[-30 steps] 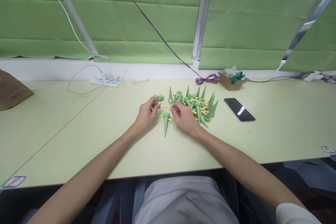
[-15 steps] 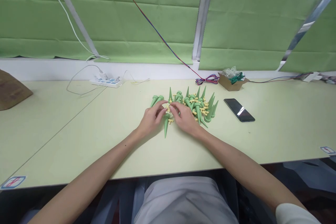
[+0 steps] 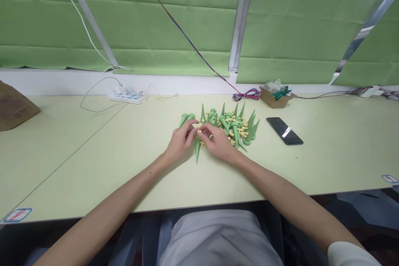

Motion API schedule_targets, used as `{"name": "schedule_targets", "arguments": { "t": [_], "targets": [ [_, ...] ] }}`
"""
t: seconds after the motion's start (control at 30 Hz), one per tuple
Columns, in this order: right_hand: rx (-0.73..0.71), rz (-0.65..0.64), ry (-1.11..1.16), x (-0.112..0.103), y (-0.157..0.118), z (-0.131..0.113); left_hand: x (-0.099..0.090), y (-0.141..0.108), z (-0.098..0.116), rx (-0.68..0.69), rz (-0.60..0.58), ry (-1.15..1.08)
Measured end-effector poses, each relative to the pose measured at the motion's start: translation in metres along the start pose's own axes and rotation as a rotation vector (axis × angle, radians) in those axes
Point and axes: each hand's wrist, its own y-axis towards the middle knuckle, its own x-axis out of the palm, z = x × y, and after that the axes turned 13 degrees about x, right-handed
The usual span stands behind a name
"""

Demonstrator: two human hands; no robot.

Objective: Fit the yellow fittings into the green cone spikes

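Note:
My left hand (image 3: pixel 181 138) and my right hand (image 3: pixel 217 141) meet over the table, fingertips nearly touching. Between their thumbs and index fingers is a small pale yellow piece (image 3: pixel 199 130), pinched from both sides and partly hidden. Just below the fingertips a green spike (image 3: pixel 197 151) points toward the table's front edge; its upper end is partly covered. A pile of green spikes with yellow pieces (image 3: pixel 236 126) lies beside and behind my right hand. Two more green spikes (image 3: pixel 183 119) rest behind my left hand.
A black phone (image 3: pixel 284 131) lies right of the pile. Behind it are a small cardboard box (image 3: pixel 274 100) with plastic and green items, and coiled wires (image 3: pixel 246 94). A power strip (image 3: pixel 127 98) sits back left, a brown paper bag (image 3: pixel 15 108) far left.
My right fingertips have shifted slightly down and left against the small yellow piece. My left hand has hardly moved.

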Motion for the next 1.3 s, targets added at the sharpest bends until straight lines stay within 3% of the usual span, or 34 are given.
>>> {"name": "schedule_targets", "arguments": {
  "t": [0.27, 0.47, 0.87, 1.13, 1.3],
  "targets": [
    [-0.044, 0.049, -0.020, -0.001, 0.002, 0.002, 0.001, 0.001, -0.002, 0.002, -0.016, 0.007],
    [0.040, 0.179, -0.030, -0.007, 0.006, 0.004, -0.004, 0.004, -0.004, -0.023, 0.047, 0.043],
    [0.057, 0.221, -0.043, -0.005, 0.005, 0.004, 0.005, 0.001, -0.014, -0.014, -0.215, 0.111],
    [0.053, 0.220, -0.042, -0.005, 0.005, 0.005, 0.008, 0.000, -0.016, -0.009, -0.250, 0.091],
    [0.067, 0.226, -0.037, -0.005, 0.004, 0.003, 0.006, 0.000, -0.014, 0.011, -0.194, 0.082]
  ]
}}
